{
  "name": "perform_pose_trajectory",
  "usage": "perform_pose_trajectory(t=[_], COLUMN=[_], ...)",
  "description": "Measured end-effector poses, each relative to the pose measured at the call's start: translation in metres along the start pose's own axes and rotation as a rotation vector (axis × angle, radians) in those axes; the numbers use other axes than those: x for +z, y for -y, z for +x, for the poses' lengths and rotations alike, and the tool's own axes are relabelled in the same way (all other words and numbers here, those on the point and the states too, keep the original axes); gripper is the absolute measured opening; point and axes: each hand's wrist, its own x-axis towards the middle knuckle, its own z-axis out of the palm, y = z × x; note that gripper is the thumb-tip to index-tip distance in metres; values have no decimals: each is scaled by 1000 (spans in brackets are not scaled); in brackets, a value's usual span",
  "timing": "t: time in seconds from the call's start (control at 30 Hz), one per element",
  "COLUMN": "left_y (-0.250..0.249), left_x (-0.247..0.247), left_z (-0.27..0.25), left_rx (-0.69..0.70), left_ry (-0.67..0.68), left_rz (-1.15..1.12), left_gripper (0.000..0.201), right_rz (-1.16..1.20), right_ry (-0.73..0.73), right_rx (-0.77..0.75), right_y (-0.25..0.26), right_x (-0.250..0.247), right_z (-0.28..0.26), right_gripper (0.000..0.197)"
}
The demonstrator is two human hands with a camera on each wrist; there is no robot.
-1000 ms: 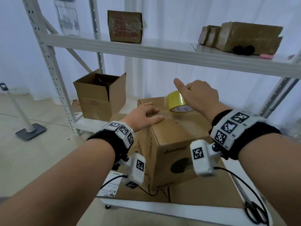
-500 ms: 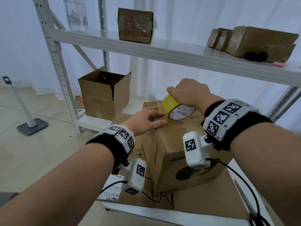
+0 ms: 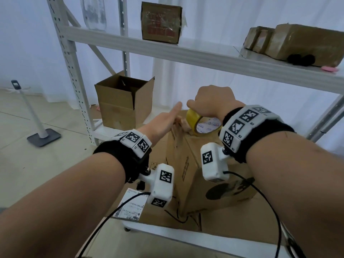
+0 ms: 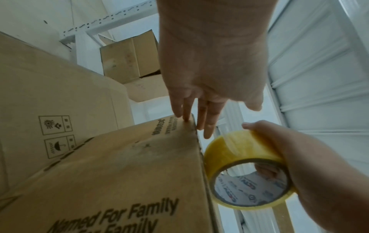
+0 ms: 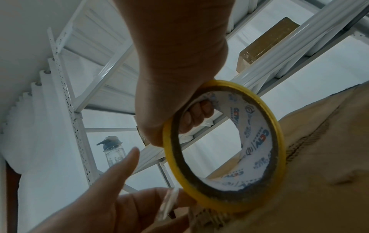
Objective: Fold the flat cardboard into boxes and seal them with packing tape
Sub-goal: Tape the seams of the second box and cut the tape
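Observation:
A brown cardboard box (image 3: 193, 164) stands closed on flat cardboard (image 3: 232, 222). My right hand (image 3: 212, 101) grips a yellow roll of packing tape (image 3: 202, 123), fingers through its core, and holds it on edge against the box's top near the far left corner. My left hand (image 3: 163, 121) lies beside it with straight fingers that touch the box's far upper edge. In the left wrist view the fingertips (image 4: 187, 116) meet that edge (image 4: 193, 126), next to the tape roll (image 4: 245, 170). The right wrist view shows the tape roll (image 5: 225, 146), and a clear loose strip of tape (image 5: 169, 201) by my left hand (image 5: 111, 189).
An open cardboard box (image 3: 124, 101) sits on the low shelf at the left. The white shelf beam (image 3: 186, 54) crosses just above my hands, with taped boxes (image 3: 301, 43) on it. A stand base (image 3: 43, 136) rests on the floor at left.
The right hand has carried the tape roll left along the box top to its far left corner. The left hand has left the top and now touches the far edge with straight fingers.

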Motion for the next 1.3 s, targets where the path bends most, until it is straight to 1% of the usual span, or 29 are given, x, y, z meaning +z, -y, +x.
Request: perform_pose_trajectory(t=[0.03,0.07,0.17,0.27,0.4,0.5,0.57,0.63,0.7,0.77,0.83,0.9,0.97,1.03,1.1,1.2,1.3], left_y=[-1,-2,0,0,-3,-6,-9,-11,-14,-17,-18,-18,-19,-19,-19,-20,-19], left_x=[1,2,4,7,7,4,2,1,1,2,5,7,10,11,11,13,15], left_z=[-2,-4,-8,-14,-15,-13,-14,-15,-17,-19,-20,-21,-23,-26,-28,-33,-35], left_rx=[2,16,25,-29,-41,-48,-48,-33,-6,16,42,64,67,67,72,97,105], left_ry=[5,-3,-63,-20,-1,-4,-11,-17,-20,-40,-73,-100,-118,-126,-138,-170,-201], left_rz=[38,56,50,19,-2,-42,-54,-47,-49,-50,-31,-14,-17,-15,17,92,91], left_gripper=[72,69,55,43,44,40,37,35,26,19,21,23,24,25,20,16,16], right_rz=[-12,-18,-13,-11,-25,-26,-35,-18,60,198,346,409,471,539,553,586,676], right_ry=[2,2,-4,-6,-3,8,17,32,57,68,11,-50,-74,-130,-176,-155,-121], right_rx=[-1,0,6,16,10,2,-11,-24,-19,-21,-15,43,96,108,116,147,170], right_y=[1,1,-1,-3,-3,-3,-4,-7,-11,-17,-21,-20,-18,-15,-12,-10,-7], right_x=[0,-1,0,1,2,3,3,0,-2,2,8,13,17,20,20,18,20], right_z=[0,0,-1,-2,-2,-1,-2,-6,-9,-11,-12,-14,-18,-21,-24,-29,-35], right_gripper=[39,39,39,40,48,56,54,46,34,32,39,48,57,61,61,69,73])
